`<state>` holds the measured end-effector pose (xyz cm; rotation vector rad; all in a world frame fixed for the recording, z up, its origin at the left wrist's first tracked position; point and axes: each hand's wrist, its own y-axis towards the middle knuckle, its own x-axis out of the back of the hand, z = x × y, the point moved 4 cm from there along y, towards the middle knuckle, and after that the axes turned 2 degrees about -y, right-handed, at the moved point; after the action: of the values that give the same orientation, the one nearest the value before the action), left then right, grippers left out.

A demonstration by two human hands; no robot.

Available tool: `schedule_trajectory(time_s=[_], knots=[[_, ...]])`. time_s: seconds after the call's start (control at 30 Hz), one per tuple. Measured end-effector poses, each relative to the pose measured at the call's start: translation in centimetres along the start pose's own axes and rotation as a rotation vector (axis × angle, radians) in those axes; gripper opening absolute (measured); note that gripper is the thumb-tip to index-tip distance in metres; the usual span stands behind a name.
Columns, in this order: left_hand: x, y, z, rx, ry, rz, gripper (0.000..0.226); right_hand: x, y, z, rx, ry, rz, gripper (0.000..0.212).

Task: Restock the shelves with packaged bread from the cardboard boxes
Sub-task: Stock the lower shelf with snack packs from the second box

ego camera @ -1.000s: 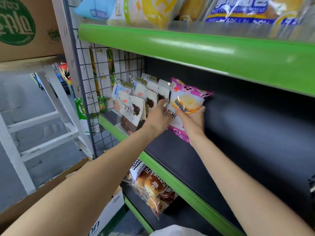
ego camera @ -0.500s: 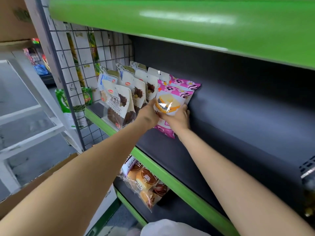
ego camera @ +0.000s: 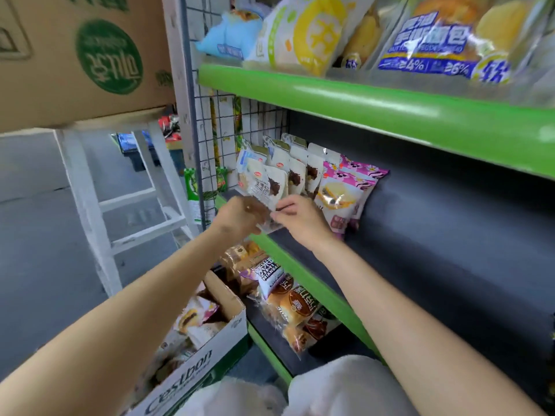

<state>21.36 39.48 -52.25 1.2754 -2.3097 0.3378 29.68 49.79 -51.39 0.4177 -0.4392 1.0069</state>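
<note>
Two pink bread packs (ego camera: 345, 193) stand upright on the middle shelf (ego camera: 303, 265), right of a row of white packs with brown bread. My left hand (ego camera: 240, 217) and my right hand (ego camera: 300, 217) meet at the shelf's front edge and both pinch the bottom of the front white pack (ego camera: 267, 187). An open cardboard box (ego camera: 207, 352) holding several bread packs sits at the lower left, below my left arm.
The black shelf surface runs bare to the right of the pink packs. The top shelf (ego camera: 375, 106) carries large bread bags. The bottom shelf holds a bag of buns (ego camera: 294, 310). A wire grid (ego camera: 222, 136) closes the shelf's left end. A white ladder (ego camera: 99, 205) carries a cardboard box (ego camera: 81, 55).
Both hands let go of the pink pack, which now stands on the shelf. They moved left and took hold of the front white pack. The camera tilted up and back.
</note>
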Motion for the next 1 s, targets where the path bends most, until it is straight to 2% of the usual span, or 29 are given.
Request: schedule_trajectory(time_s=[0.2, 0.37, 0.47, 0.57, 0.73, 0.87, 1.0], knots=[[7.0, -2.5, 9.1, 0.203, 0.100, -0.159, 0.012, -10.7, -0.3, 1.0, -0.004, -0.069, 0.304, 0.027], [9.8, -3.8, 19.7, 0.423, 0.321, -0.210, 0.024, -21.2, 0.5, -3.1, -0.103, -0.148, 0.490, 0.026], [10.0, -3.0, 26.3, 0.499, 0.366, -0.159, 0.031, -26.8, 1.7, -7.5, -0.160, -0.256, 0.545, 0.034], [9.5, -1.5, 32.8, 0.539, 0.399, -0.087, 0.023, -32.3, 3.7, -12.4, -0.245, -0.352, 0.608, 0.049], [7.6, 0.0, 42.4, 0.607, 0.413, 0.034, 0.037, -40.7, 6.8, -20.8, -0.302, -0.398, 0.718, 0.103], [7.2, -0.5, 48.3, 0.753, 0.426, 0.077, 0.056, -43.1, 8.2, -21.8, -0.258, -0.511, 0.693, 0.111], [6.6, -2.2, 50.9, 0.841, 0.364, 0.247, 0.067, -45.0, 9.2, -21.9, -0.155, -0.788, 0.668, 0.106]])
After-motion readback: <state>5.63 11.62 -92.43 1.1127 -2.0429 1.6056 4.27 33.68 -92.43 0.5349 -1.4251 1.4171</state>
